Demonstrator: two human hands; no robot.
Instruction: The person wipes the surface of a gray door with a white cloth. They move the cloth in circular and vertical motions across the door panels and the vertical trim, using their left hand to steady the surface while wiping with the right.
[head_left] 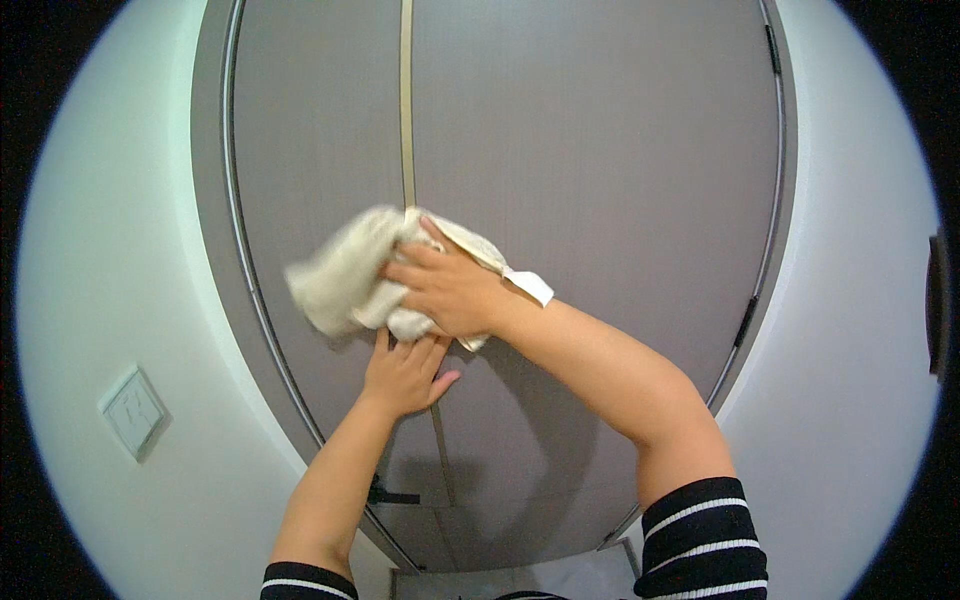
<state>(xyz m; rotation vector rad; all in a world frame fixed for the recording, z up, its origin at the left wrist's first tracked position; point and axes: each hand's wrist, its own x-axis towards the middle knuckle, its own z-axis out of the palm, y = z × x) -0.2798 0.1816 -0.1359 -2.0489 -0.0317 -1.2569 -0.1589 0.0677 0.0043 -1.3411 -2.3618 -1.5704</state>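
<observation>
A cream cloth (345, 275) is pressed flat against a grey-brown door (600, 150). My right hand (445, 290) lies on top of the cloth and grips it, fingers pointing left. A white tag (530, 287) hangs from the cloth by my right wrist. Just below, my left hand (405, 375) rests with fingers spread against the door, touching the cloth's lower edge and holding nothing. A thin brass strip (406, 100) runs down the door and passes behind the cloth.
A dark door handle (385, 495) sticks out low on the left. Dark hinges (745, 320) sit on the door's right edge. A white wall switch (133, 410) is on the pale wall at left. Pale floor (560, 578) shows at the bottom.
</observation>
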